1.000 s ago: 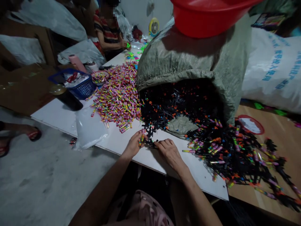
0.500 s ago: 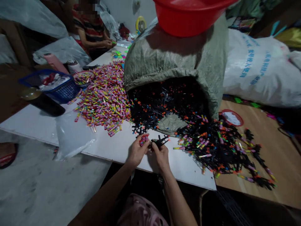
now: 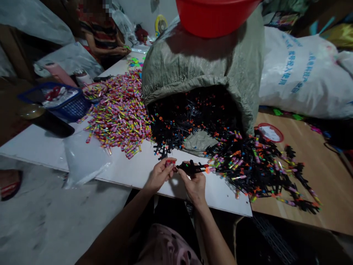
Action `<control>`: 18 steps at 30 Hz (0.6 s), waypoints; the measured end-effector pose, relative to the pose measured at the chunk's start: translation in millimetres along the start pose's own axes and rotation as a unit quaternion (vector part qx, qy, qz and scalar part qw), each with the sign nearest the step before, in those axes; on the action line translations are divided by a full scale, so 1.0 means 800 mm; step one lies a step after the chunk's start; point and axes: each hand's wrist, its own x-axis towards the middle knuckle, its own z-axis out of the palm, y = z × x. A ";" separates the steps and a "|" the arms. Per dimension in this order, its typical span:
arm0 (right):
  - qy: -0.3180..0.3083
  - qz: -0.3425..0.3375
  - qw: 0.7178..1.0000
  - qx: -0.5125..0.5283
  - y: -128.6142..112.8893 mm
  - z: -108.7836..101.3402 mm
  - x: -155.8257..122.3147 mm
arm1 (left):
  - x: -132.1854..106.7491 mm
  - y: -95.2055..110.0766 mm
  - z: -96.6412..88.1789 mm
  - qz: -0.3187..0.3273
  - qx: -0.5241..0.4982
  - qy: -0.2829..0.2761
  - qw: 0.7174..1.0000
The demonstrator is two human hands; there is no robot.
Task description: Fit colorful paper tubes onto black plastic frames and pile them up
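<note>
My left hand [image 3: 160, 174] is closed round a small bunch of pink and yellow tubes [image 3: 170, 162] at the near edge of the white board [image 3: 129, 171]. My right hand [image 3: 194, 182] pinches a black plastic piece with an orange tip [image 3: 193, 168], held level between the two hands. Just beyond them a heap of black plastic pieces [image 3: 198, 125] spills from the open mouth of a grey-green woven sack [image 3: 204, 66]. A mound of coloured tubes [image 3: 121, 114] lies to the left of the sack.
A red basin [image 3: 215, 14] sits on top of the sack. At far left stand a blue basket [image 3: 66, 105], a dark bottle [image 3: 46, 119] and a clear plastic bag [image 3: 82, 158]. A white printed sack [image 3: 303, 73] lies at right. Another person [image 3: 102, 35] works at the far end.
Both hands lifted off the board and came together; the right hand picked a black piece from the heap and now holds it level, its orange tip pointing right. The camera view shifted right.
</note>
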 end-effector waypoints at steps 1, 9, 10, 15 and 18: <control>-0.004 -0.001 1.000 0.000 -0.001 0.000 0.000 | -0.001 -0.001 0.000 0.001 0.017 -0.006 1.000; 0.029 0.038 0.999 0.021 -0.010 -0.004 -0.004 | -0.013 -0.009 0.002 0.174 0.290 0.049 0.940; 0.026 0.047 0.998 0.028 -0.012 -0.007 -0.005 | -0.015 -0.008 0.001 0.209 0.344 0.044 0.914; 0.030 0.062 0.997 0.026 -0.006 -0.007 -0.010 | -0.028 -0.019 -0.002 0.275 0.553 0.022 0.786; 0.047 0.080 0.995 0.030 0.009 0.005 -0.015 | -0.033 -0.034 -0.003 0.267 0.587 0.021 0.764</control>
